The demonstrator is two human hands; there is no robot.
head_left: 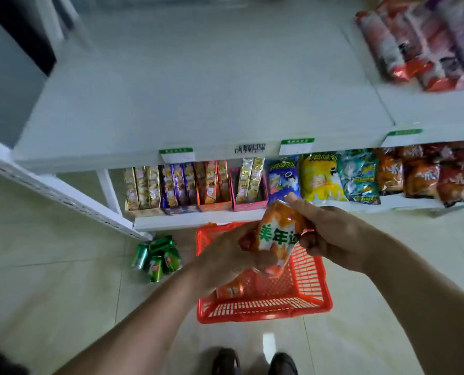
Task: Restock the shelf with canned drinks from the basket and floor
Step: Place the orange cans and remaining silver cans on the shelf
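Observation:
An orange drink can (278, 234) with green characters is held above the red basket (310, 290). My left hand (225, 255) grips its lower end and my right hand (325, 234) grips its upper end. Another orange can (229, 289) lies in the basket's near left corner, partly hidden by my left wrist. Several green cans (157, 257) lie on the floor left of the basket. The wide white top shelf (198, 104) stretches bare ahead of me.
The lower shelf (171, 221) holds boxed snacks (195, 186) and snack bags (360, 177). More snack bags (425, 41) lie on the top shelf's right section. A white upright rail (63, 196) slants at the left. My shoes (255, 361) stand behind the basket.

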